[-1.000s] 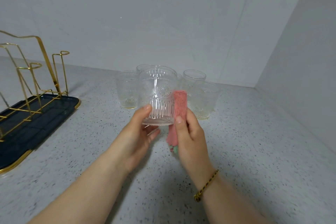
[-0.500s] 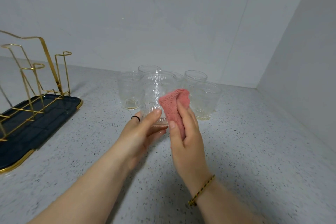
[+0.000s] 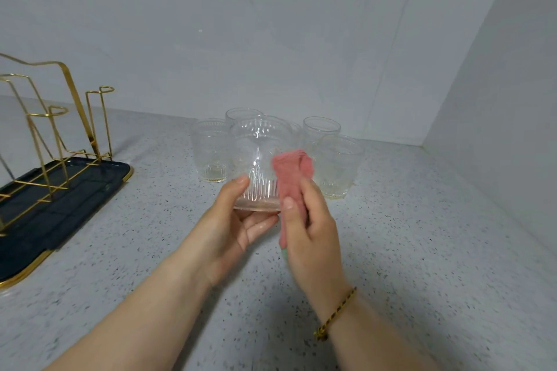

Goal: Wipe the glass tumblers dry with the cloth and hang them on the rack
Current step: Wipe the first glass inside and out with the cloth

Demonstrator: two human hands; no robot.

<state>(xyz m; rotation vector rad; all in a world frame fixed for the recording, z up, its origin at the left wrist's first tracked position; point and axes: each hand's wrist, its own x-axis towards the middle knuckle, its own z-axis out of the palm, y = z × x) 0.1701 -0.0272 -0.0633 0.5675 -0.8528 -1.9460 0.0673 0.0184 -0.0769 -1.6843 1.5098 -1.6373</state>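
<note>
My left hand grips a clear embossed glass tumbler by its base, holding it upright above the counter. My right hand is closed on a pink cloth and presses it against the tumbler's right side. Several more tumblers stand on the counter behind it, one at the left and one at the right. The gold wire rack stands at the far left with nothing hanging on it.
The rack sits in a dark tray with a gold rim at the left edge. The speckled grey counter runs into a white wall corner at the back right. A bracelet circles my right wrist.
The cloth moved from the tumbler's side up across its front and back down its right side. My left hand turned the tumbler slightly and lifted it a little.
</note>
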